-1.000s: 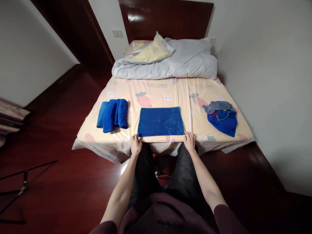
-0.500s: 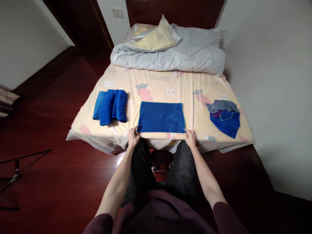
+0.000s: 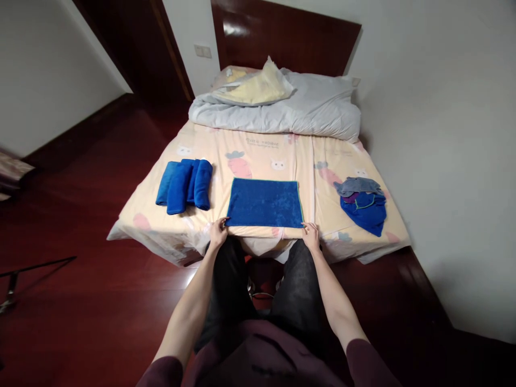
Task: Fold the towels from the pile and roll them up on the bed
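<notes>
A blue cloth (image 3: 264, 203) with a green edge lies flat on the bed near its front edge. My left hand (image 3: 219, 232) pinches the cloth's near left corner. At the near right corner, my right hand (image 3: 310, 235) has its fingers closed on the cloth. Several rolled blue towels (image 3: 183, 185) lie side by side to the left. On the right is a loose heap of blue, grey and purple cloths (image 3: 362, 204).
The bed (image 3: 274, 148) has a patterned sheet, with a rolled grey quilt (image 3: 322, 105) and a yellow pillow (image 3: 262, 86) at its far end. A black stand (image 3: 13, 282) is on the floor at the left. A wall borders the right side.
The camera view has tilted up, showing more of the headboard, so the bed's things sit lower in the picture. Both hands remain at the near corners of the flat cloth.
</notes>
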`<control>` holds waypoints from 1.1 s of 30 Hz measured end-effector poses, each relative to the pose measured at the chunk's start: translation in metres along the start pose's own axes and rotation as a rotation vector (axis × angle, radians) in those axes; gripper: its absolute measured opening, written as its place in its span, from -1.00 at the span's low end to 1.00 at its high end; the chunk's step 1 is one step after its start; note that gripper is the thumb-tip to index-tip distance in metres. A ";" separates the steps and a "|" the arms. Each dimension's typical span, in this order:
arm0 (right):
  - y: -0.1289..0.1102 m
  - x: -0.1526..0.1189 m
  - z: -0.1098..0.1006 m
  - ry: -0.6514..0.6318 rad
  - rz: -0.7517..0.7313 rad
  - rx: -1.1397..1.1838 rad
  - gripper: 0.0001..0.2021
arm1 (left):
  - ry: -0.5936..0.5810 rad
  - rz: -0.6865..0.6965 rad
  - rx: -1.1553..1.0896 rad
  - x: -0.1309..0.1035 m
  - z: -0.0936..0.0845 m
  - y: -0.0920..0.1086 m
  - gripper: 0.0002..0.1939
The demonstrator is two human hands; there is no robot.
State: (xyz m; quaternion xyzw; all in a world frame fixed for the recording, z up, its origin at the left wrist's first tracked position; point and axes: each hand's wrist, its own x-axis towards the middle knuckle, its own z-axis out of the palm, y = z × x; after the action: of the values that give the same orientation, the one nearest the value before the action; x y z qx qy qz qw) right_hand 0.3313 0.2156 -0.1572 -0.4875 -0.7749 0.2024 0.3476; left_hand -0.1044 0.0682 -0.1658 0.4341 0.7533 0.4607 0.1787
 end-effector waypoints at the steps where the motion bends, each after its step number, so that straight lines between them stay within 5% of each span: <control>1: 0.000 0.000 0.000 0.007 0.004 0.005 -0.68 | -0.009 -0.011 -0.016 0.000 -0.001 0.001 -0.53; 15: -0.017 -0.026 -0.014 0.011 0.026 -0.003 -0.69 | 0.046 -0.038 0.075 -0.043 -0.022 0.001 -0.69; 24: -0.013 -0.016 -0.009 -0.032 -0.105 0.010 -0.47 | -0.024 0.118 0.134 -0.034 -0.021 0.010 -0.53; 33: -0.012 -0.005 -0.009 -0.056 -0.052 0.024 -0.57 | -0.009 0.120 0.166 -0.028 -0.017 0.007 -0.55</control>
State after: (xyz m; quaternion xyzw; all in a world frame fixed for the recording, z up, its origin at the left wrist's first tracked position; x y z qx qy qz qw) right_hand 0.3323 0.2058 -0.1452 -0.4574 -0.7942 0.2160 0.3368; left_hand -0.0972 0.0373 -0.1549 0.4939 0.7607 0.4045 0.1173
